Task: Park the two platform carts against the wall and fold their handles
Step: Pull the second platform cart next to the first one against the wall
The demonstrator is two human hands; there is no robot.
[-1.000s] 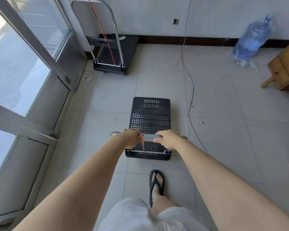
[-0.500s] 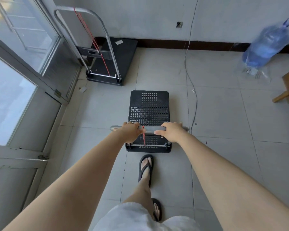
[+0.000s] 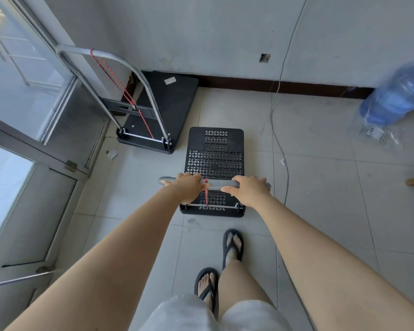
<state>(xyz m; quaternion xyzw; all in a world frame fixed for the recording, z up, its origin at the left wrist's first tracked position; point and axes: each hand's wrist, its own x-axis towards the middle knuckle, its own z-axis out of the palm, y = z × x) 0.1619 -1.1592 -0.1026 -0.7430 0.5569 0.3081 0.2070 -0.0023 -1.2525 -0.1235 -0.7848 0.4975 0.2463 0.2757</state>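
both hands wrapped around the grey handle bar (image 3: pixel 215 183) of the perforated cart (image 3: pixel 215 151): left hand (image 3: pixel 189 187) left of the red cord (image 3: pixel 206 194), right hand (image 3: pixel 249 191) right of it. this cart stands on the tiled floor (image 3: pixel 320 187), short of the wall (image 3: pixel 225 32). the second cart (image 3: pixel 167 101) sits against the wall in the corner by the glass door (image 3: pixel 22 91), handle (image 3: pixel 101 68) upright.

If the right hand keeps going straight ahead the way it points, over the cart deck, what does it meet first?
Probably nothing until the wall. The right hand, closed on the handle bar, points along the perforated cart; bare tile lies beyond its front edge. The parked cart sits left of that line, though depth is uncertain.
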